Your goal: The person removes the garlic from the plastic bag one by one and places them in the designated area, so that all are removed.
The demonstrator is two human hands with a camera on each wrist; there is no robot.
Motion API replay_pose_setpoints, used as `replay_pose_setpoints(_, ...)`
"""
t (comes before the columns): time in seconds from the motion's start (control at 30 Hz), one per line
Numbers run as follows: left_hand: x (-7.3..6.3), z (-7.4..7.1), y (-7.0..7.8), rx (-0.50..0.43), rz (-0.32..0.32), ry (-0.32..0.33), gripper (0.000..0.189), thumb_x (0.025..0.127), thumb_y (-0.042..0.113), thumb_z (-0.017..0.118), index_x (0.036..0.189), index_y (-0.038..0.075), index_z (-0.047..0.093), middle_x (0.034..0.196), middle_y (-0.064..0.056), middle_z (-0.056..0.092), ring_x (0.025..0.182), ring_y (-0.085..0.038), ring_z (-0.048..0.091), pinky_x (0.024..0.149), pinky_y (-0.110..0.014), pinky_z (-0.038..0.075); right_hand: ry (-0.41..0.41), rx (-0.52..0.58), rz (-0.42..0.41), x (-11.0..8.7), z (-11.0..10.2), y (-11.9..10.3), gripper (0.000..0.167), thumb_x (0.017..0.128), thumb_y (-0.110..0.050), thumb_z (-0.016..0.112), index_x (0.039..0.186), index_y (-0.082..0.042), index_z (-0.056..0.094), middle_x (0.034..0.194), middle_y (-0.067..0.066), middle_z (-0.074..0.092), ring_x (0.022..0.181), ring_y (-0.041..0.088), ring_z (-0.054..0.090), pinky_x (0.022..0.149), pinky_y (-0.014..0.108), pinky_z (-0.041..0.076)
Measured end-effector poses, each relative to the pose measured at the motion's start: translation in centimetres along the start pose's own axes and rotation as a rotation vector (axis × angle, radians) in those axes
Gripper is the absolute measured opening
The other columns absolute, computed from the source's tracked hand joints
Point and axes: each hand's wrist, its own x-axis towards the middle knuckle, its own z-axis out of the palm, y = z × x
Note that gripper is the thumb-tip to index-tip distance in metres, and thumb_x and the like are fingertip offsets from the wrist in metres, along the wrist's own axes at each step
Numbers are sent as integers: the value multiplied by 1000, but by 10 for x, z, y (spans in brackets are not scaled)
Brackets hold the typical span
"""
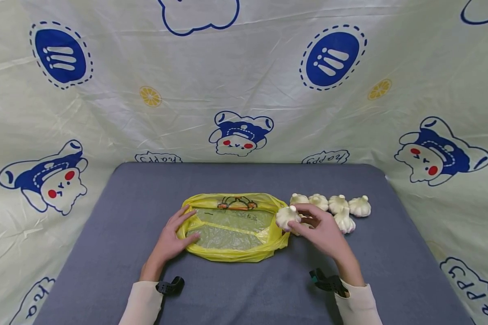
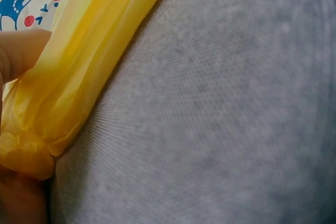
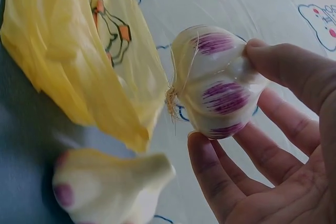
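Note:
A yellow plastic bag lies on the table with its mouth spread wide, its rim folded outward; no items show inside it. My left hand holds the bag's left rim, the thumb reaching over the edge. In my right hand a garlic bulb is pinched between thumb and fingertips, at the bag's right edge. The right wrist view shows that bulb raised, with purple streaks and dry roots. Below it, another garlic bulb sits close to the bag.
Several more garlic bulbs stand in a cluster on the right of the bag, partly behind my right hand. The grey-blue cloth covers the table. A printed pale sheet hangs behind and at both sides.

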Motion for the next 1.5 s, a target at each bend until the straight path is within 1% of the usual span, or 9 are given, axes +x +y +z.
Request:
replay_pose_setpoints(0.13,0,0,1,4,-7,-5,67,87,25,82,147,9,57,166,-15,35,153,-43,27,117,-72,23,43,-7,7,-4,-10,1,40,93,-10,77,131,-4,66,127,9,66,109,-2,61,93,23,56)
replay_pose_setpoints(0.3,0,-1,1,8,-6,-7,67,87,25,82,147,9,57,166,-14,35,153,-43,27,117,-72,23,100,-30,18,-11,-24,0,39,93,-9,77,131,-4,67,123,-7,64,110,-5,60,90,16,54)
replay_pose_setpoints(0.43,1,-1,1,1,-5,-6,67,86,24,82,147,9,58,165,-14,36,153,-43,27,118,-72,23,148,-70,34,-17,-34,-1,40,92,-10,78,130,-2,67,118,-15,63,105,-6,61,86,11,52)
replay_pose_setpoints(0.7,0,0,1,2,-14,-12,67,86,24,82,147,10,58,166,-13,36,154,-42,26,119,-70,23,229,-146,73,-30,-54,11,42,93,-14,78,131,0,65,118,-25,59,107,-13,57,86,7,50)
replay_pose_setpoints(0.87,1,1,-1,17,3,2,65,87,24,81,146,10,58,165,-15,37,152,-44,28,117,-72,24,296,-169,100,-37,-66,20,43,93,-15,78,132,0,65,115,-30,58,107,-16,56,84,4,49)
replay_pose_setpoints(1.07,0,1,-2,26,1,2,65,87,24,81,146,10,59,164,-15,38,152,-45,28,117,-72,24,358,-162,123,-42,-76,25,43,92,-13,79,130,1,65,114,-27,61,105,-14,58,83,3,48)
replay_pose_setpoints(1.3,0,0,0,4,-8,-8,65,87,24,82,146,10,59,165,-14,36,153,-42,27,118,-71,23,401,-254,228,-48,-91,35,43,93,-27,78,130,-6,66,127,1,66,104,-18,53,81,2,46)
replay_pose_setpoints(1.4,0,1,1,2,-7,-7,65,87,24,82,146,11,59,165,-14,36,153,-42,27,117,-71,23,424,-276,249,-53,-99,40,45,93,-28,78,130,-5,67,123,-8,66,103,-19,52,80,1,46)
replay_pose_setpoints(1.5,-1,1,0,9,-8,-1,64,88,25,81,146,11,59,165,-14,36,153,-43,27,117,-71,24,452,-270,262,-57,-106,46,47,93,-27,79,131,-1,66,115,-24,61,102,-20,52,79,0,45)
